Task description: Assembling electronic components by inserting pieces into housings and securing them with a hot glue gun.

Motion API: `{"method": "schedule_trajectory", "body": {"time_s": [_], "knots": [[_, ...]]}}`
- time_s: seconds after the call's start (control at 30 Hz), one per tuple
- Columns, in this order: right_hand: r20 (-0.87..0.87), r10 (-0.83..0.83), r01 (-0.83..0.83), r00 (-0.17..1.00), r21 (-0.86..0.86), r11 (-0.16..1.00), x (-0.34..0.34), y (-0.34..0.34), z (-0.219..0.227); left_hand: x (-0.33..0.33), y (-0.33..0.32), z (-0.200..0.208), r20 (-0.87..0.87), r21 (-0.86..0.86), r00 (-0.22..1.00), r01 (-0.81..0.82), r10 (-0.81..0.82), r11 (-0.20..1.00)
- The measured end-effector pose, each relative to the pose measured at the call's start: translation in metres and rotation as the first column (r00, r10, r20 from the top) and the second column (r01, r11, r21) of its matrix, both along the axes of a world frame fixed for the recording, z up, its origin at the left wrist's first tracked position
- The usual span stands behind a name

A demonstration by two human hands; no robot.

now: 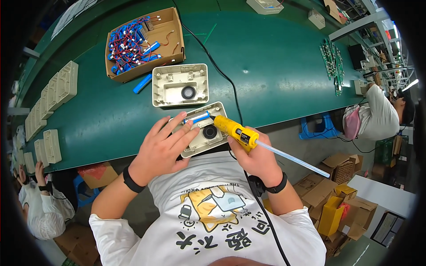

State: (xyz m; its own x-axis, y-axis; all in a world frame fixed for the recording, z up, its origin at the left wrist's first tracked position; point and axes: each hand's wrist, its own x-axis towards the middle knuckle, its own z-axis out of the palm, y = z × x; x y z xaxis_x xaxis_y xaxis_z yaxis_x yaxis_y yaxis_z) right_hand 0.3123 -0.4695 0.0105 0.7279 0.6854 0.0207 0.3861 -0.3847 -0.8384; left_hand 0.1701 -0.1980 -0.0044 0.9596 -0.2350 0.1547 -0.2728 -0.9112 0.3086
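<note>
My right hand grips a yellow hot glue gun, with a translucent glue stick jutting from its back end. Its dark nozzle meets the end of a blue cylindrical battery lying in a cream plastic housing. A round black speaker sits in the same housing. My left hand lies over the housing's left side, fingers stretched and spread, fingertips at the battery. Just beyond is a second cream housing with its own round black speaker.
A cardboard box of blue batteries with red and black leads stands far left, a loose battery beside it. A black cable crosses the green table. Cream housings line the left; circuit boards lie right. Co-workers sit at both sides.
</note>
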Motion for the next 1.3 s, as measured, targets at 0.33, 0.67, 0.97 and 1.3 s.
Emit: {"method": "schedule_trajectory", "body": {"time_s": [0.33,0.67,0.97,1.3], "knots": [[0.09,0.004,-0.008,0.996,0.044,0.999,-0.005,0.0,-0.015,0.003,-0.016,-0.007,0.031,-0.119,0.992,-0.119,0.123,0.986],[-0.117,0.045,-0.041,0.992,0.033,0.999,-0.002,-0.015,0.012,-0.017,-0.028,-0.021,0.098,-0.335,0.92,-0.329,0.38,0.883],[-0.152,0.229,-0.215,0.961,0.106,0.971,-0.009,0.013,0.021,-0.008,-0.039,-0.026,0.126,-0.494,0.882,-0.342,0.455,0.799],[-0.262,0.228,-0.191,0.938,0.159,0.969,-0.016,0.0,0.031,-0.006,-0.042,-0.025,0.387,-0.5,0.862,-0.101,0.327,0.86]]}}
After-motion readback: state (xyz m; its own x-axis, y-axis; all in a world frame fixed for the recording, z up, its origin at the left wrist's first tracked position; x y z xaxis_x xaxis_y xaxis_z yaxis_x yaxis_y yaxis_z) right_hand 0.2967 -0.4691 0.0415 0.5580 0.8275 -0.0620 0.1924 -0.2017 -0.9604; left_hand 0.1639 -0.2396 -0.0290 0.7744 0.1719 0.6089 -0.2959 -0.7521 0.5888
